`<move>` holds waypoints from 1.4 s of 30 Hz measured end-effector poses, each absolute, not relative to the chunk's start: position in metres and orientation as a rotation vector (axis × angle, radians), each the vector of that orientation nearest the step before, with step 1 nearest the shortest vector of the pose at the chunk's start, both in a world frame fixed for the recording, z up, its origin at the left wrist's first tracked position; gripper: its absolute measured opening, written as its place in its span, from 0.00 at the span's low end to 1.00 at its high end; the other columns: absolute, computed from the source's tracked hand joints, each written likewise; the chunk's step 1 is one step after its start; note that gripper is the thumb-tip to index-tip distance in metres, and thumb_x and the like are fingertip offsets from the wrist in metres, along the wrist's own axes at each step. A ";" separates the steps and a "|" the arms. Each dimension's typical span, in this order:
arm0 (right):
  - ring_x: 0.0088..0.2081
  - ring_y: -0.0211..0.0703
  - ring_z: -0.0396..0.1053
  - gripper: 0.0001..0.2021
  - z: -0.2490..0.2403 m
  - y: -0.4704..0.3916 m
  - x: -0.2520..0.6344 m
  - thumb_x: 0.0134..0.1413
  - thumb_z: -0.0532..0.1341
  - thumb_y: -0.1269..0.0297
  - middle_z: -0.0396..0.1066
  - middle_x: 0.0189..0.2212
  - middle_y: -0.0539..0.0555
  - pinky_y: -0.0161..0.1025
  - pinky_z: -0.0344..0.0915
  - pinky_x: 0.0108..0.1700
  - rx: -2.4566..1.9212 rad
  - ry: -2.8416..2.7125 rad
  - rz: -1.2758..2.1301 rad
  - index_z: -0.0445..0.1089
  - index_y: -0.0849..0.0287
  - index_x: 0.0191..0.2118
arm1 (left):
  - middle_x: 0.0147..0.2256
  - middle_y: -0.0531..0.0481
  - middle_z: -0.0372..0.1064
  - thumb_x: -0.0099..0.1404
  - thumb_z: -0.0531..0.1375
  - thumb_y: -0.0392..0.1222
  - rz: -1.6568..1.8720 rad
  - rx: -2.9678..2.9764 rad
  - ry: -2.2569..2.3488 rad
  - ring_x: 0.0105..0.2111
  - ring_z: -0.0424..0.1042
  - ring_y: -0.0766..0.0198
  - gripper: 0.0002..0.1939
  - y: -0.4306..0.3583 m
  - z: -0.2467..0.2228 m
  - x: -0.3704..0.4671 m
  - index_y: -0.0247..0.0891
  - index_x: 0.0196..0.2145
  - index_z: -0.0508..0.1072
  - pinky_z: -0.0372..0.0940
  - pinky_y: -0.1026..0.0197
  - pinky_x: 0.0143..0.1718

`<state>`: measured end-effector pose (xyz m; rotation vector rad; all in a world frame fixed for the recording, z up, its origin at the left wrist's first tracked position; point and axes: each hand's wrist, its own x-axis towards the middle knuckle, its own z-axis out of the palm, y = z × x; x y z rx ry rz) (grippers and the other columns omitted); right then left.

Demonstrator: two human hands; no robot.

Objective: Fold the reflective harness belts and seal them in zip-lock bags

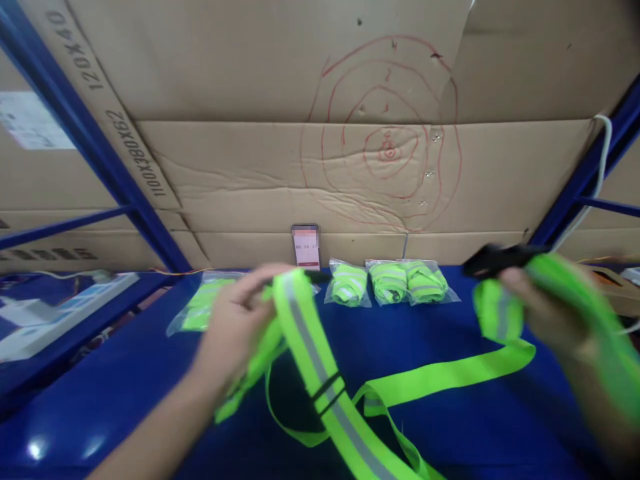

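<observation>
A neon green strap (320, 363) with a grey reflective stripe runs between both hands in loose loops above the blue surface. My left hand (245, 310) is closed on one part of it, near a dark buckle piece (316, 276). A black slider (329, 393) sits on the hanging length. At the right, my right hand (543, 310) is blurred but closed around another part of the strap, beside a black buckle (493, 260). More strap drapes over the right wrist and forearm. The palm sides of both hands are hidden.
Clear bags of folded green straps (349, 283) lie at the back, with another bag (207, 300) at left. A phone (306, 245) leans on the cardboard wall (240, 160). Blue posts (107, 153) flank the table (135, 393); a power strip (70, 317) lies at left.
</observation>
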<state>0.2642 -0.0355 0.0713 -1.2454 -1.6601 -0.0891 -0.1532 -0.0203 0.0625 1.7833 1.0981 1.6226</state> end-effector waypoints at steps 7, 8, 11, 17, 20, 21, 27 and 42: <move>0.29 0.40 0.69 0.08 0.021 -0.028 0.169 0.65 0.61 0.60 0.72 0.29 0.52 0.36 0.65 0.34 -0.896 -2.020 0.396 0.73 0.58 0.38 | 0.36 0.49 0.80 0.59 0.71 0.43 1.271 1.536 0.893 0.34 0.77 0.62 0.08 -0.022 0.012 -0.101 0.42 0.38 0.83 0.72 0.65 0.35; 0.30 0.40 0.68 0.08 0.016 -0.027 0.167 0.65 0.62 0.60 0.72 0.30 0.52 0.36 0.65 0.34 -0.901 -2.023 0.432 0.73 0.58 0.38 | 0.35 0.50 0.80 0.58 0.72 0.44 1.265 1.477 0.899 0.33 0.77 0.63 0.09 -0.021 0.009 -0.102 0.42 0.37 0.83 0.72 0.65 0.34; 0.28 0.39 0.66 0.13 0.007 -0.027 0.169 0.64 0.63 0.56 0.71 0.28 0.52 0.34 0.63 0.31 -0.984 -1.998 0.547 0.73 0.60 0.34 | 0.32 0.52 0.79 0.54 0.74 0.44 1.277 1.328 0.886 0.31 0.76 0.65 0.12 -0.018 0.005 -0.106 0.41 0.36 0.81 0.71 0.67 0.32; 0.29 0.39 0.67 0.14 -0.001 -0.030 0.166 0.65 0.62 0.54 0.73 0.29 0.52 0.33 0.63 0.31 -1.044 -1.949 0.679 0.74 0.60 0.34 | 0.25 0.54 0.76 0.53 0.75 0.43 1.126 1.246 0.778 0.24 0.72 0.68 0.16 -0.019 -0.005 -0.100 0.38 0.31 0.72 0.66 0.68 0.26; 0.28 0.38 0.66 0.14 -0.004 -0.031 0.164 0.64 0.63 0.54 0.72 0.28 0.52 0.33 0.63 0.30 -1.027 -1.960 0.708 0.74 0.60 0.34 | 0.24 0.54 0.74 0.53 0.75 0.45 1.068 1.271 0.799 0.23 0.71 0.68 0.18 -0.020 -0.008 -0.098 0.37 0.29 0.69 0.65 0.68 0.26; 0.28 0.37 0.65 0.15 -0.005 -0.031 0.163 0.64 0.62 0.54 0.71 0.28 0.52 0.33 0.62 0.30 -1.033 -1.959 0.709 0.74 0.61 0.33 | 0.24 0.54 0.74 0.54 0.75 0.45 1.055 1.286 0.810 0.23 0.71 0.68 0.19 -0.020 -0.008 -0.097 0.37 0.29 0.69 0.65 0.67 0.26; 0.28 0.36 0.65 0.14 -0.009 -0.030 0.159 0.65 0.62 0.56 0.70 0.28 0.51 0.33 0.62 0.31 -0.981 -2.056 0.763 0.73 0.61 0.34 | 0.22 0.55 0.71 0.51 0.76 0.45 0.979 1.416 0.827 0.21 0.66 0.70 0.19 -0.022 -0.001 -0.096 0.36 0.26 0.69 0.61 0.69 0.23; 0.39 0.46 0.77 0.17 0.083 -0.027 0.156 0.63 0.65 0.50 0.80 0.39 0.54 0.38 0.70 0.40 -1.039 -2.532 0.230 0.77 0.53 0.51 | 0.48 0.45 0.78 0.65 0.67 0.45 1.046 1.510 0.735 0.45 0.79 0.58 0.12 -0.023 0.011 -0.103 0.40 0.45 0.77 0.72 0.62 0.44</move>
